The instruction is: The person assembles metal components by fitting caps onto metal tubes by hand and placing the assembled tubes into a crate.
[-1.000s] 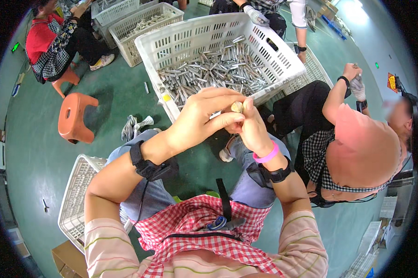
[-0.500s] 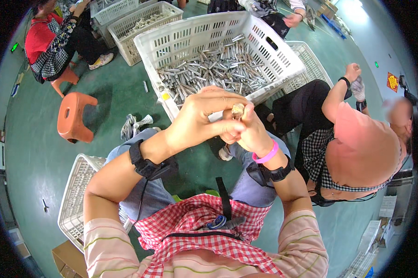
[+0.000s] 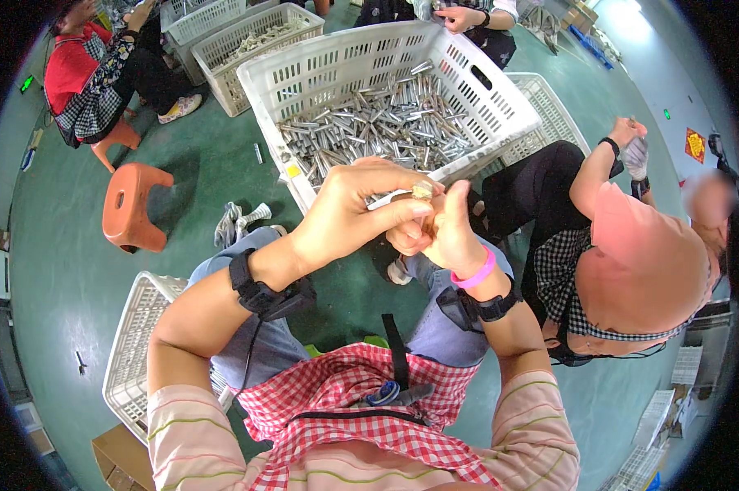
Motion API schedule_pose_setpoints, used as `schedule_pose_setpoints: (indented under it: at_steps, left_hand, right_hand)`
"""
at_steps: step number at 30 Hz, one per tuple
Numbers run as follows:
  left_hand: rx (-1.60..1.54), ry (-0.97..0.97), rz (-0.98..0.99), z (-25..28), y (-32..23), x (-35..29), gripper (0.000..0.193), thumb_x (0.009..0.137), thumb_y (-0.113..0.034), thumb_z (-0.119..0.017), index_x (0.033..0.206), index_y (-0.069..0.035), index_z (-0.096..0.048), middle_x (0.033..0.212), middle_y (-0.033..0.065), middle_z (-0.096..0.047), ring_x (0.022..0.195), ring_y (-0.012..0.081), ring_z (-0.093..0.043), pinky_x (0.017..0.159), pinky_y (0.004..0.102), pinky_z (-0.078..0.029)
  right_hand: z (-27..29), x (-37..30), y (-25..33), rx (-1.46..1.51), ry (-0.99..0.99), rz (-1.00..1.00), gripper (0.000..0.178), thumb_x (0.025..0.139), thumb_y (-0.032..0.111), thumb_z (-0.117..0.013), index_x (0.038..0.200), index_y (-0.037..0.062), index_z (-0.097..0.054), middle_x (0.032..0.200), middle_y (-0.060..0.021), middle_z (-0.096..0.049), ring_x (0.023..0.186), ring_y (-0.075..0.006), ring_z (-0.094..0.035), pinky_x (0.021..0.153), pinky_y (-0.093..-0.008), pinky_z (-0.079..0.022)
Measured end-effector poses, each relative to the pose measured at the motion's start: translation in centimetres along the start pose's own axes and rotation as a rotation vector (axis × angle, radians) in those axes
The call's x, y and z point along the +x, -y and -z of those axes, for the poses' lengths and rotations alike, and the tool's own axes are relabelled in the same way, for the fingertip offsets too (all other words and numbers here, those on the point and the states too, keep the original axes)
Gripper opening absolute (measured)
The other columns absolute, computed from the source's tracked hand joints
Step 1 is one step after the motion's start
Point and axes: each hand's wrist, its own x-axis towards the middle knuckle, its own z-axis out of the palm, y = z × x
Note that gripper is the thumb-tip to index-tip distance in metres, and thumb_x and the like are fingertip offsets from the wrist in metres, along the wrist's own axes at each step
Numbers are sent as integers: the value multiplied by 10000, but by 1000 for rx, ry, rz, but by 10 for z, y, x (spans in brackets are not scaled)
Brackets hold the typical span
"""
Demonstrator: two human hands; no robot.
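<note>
Both hands — left hand [image 3: 349, 214], right hand [image 3: 443, 237] — pinched a small brass-coloured metal fitting [image 3: 423, 191], seemingly light, rigid, slippery — best gripped by its sides.

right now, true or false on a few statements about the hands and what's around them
1. Both hands, left hand and right hand, meet at a small brass-coloured part. True.
2. The white crate ahead is empty. False: it holds many metal tubes.
3. The orange stool stands at the person's left. True.
4. The right wrist wears a green band. False: the band is pink.
</note>
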Motion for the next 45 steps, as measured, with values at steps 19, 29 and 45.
schedule_pose_setpoints:
  at_steps: [19,29,45]
  left_hand:
    - [-365,28,444,4,-17,-5,208,844,-167,-597,945,11,-635,847,83,-635,743,117,-581,720,261,-454]
    - [241,-46,40,4,-8,-4,233,764,-195,-670,930,-32,-655,910,55,-667,886,173,-607,916,326,-351]
    - [119,85,-20,-8,-8,-8,547,861,-375,-513,1258,-7,-429,1259,146,-479,1162,297,-455,980,421,-309]
  right_hand:
    - [-7,-2,7,182,42,-174,680,793,729,-181,631,103,-391,490,15,-311,404,-98,-276,379,-231,-223]
    - [-10,0,5,-113,-300,-40,635,785,721,-287,684,107,-411,556,54,-318,442,-52,-283,395,-198,-193]
    - [-6,-5,-1,-719,-300,236,593,892,574,-301,743,35,-499,582,8,-414,515,-82,-368,459,-236,-270]
